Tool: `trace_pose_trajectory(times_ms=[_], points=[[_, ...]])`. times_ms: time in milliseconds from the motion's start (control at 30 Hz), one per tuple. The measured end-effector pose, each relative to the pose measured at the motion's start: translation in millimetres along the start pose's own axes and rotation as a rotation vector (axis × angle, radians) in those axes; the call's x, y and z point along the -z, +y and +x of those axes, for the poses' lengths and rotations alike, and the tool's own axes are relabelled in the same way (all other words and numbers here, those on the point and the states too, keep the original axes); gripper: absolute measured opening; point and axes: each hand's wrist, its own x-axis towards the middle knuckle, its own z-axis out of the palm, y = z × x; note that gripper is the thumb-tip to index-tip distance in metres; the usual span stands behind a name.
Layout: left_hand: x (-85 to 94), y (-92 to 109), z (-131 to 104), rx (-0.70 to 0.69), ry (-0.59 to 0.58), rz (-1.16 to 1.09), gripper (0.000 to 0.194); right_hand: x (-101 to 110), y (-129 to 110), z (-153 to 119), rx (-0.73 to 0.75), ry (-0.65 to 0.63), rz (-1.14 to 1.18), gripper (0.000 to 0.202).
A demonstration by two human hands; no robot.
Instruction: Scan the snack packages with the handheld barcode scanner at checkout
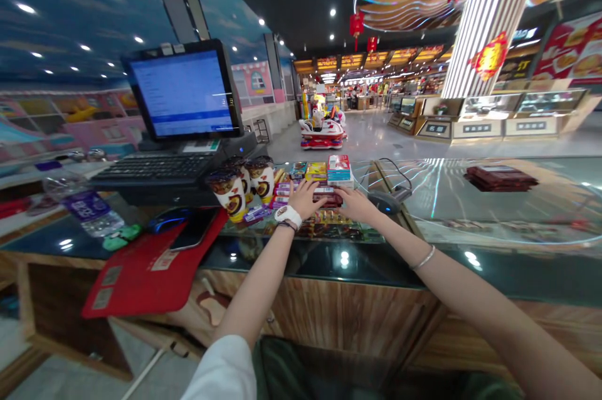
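Note:
My left hand (305, 199), with a white watch on the wrist, rests over small packaged snacks with its fingers spread. To its right my right hand (356, 204) reaches in with extended fingers, touching the right end of a dark brown snack pack (329, 197). That pack lies between both hands, partly hidden by the fingers. Purple-wrapped bars (258, 214) lie left of my left hand. Behind the hands are a yellow box (316, 170) and a stack of red and white small boxes (338, 166). Cups with yellow and brown prints (230, 192) stand further left.
A monitor (183, 93) and keyboard (150, 165) stand left. A phone (194, 229) and mouse (170, 219) rest by a red mat (155, 274), near a water bottle (89, 205). Right are a dark scanner-like device (385, 201) and stacked brown packs (499, 178).

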Motion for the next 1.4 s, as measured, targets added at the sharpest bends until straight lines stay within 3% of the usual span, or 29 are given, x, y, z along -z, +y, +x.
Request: trace_pose_trajectory(times_ms=[367, 767, 900, 1133, 1400], points=[[-9.8, -6.6, 2.3, 0.021, -0.139, 0.085, 0.067, -22.0, 9.3, 1.8, 0.02, -0.048, 0.066, 0.061], [-14.9, -1.5, 3.9, 0.045, -0.004, 0.047, 0.041, -20.1, 7.6, 3.2, -0.01, -0.002, 0.221, 0.065], [-10.2, 2.6, 3.8, 0.04, 0.062, 0.037, 0.037, -12.8, 5.4, 3.0, -0.011, 0.073, 0.153, 0.061], [5.0, 9.9, 1.0, -0.037, 0.103, 0.072, 0.04, 11.5, -4.5, 4.3, 0.039, 0.249, -0.169, 0.022], [12.7, 14.0, -1.2, -0.047, 0.199, 0.016, 0.036, 34.1, -8.0, -0.9, 0.101, 0.339, -0.242, 0.024]])
